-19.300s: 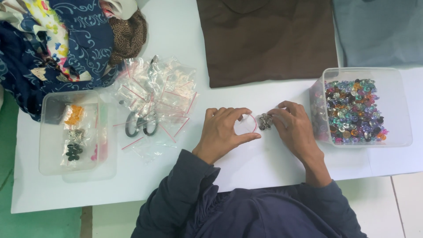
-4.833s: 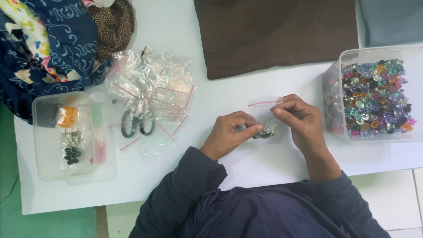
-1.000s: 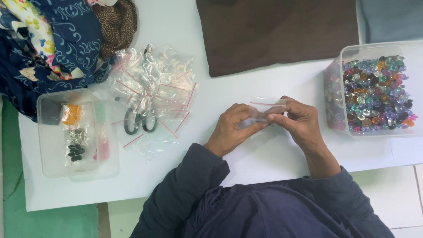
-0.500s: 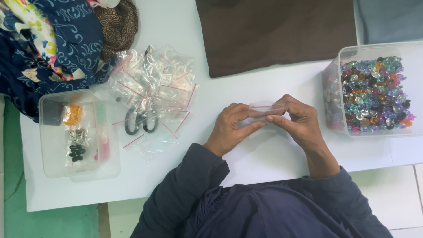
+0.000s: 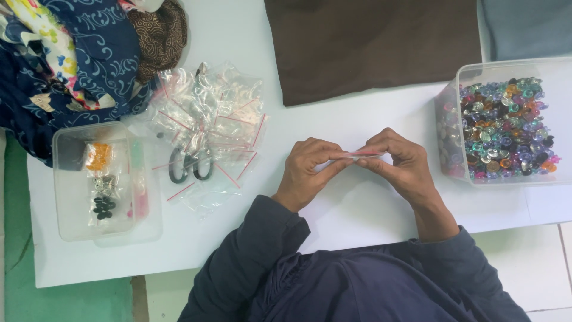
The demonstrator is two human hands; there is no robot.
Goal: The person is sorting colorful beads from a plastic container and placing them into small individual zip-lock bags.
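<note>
**A:** So what changed just then? A second before, I had the little clear zip bag (image 5: 356,155) held up flatter between my hands, and you could see more of its red strip.

**B:** Yeah, and by this frame the hands had closed in on it. My left hand (image 5: 310,170) and right hand (image 5: 400,164) were both pinched shut on the bag's top edge, fingertips meeting along the red strip. Looked to me like I was pressing the seal closed, so that bag was probably about finished. Can't tell what was inside from here, it was hidden behind the fingers.

**A:** Where was it sitting on the table (image 5: 369,209)?

**B:** Not on it at all, held just above the middle, nearer the front edge than the back.

**A:** Room to move?

**B:** Decent. Bare table right under and in front of the hands. To the right, the clear tub of coloured beads (image 5: 506,128) sat near the right edge, close to my right hand but not touching. On the left, the pile of empty zip bags (image 5: 214,119) with the scissors (image 5: 189,164) on it was well apart, and the smaller clear box (image 5: 104,179) sat by the front-left corner. Brown cloth (image 5: 369,45) ran along the back edge.
</note>
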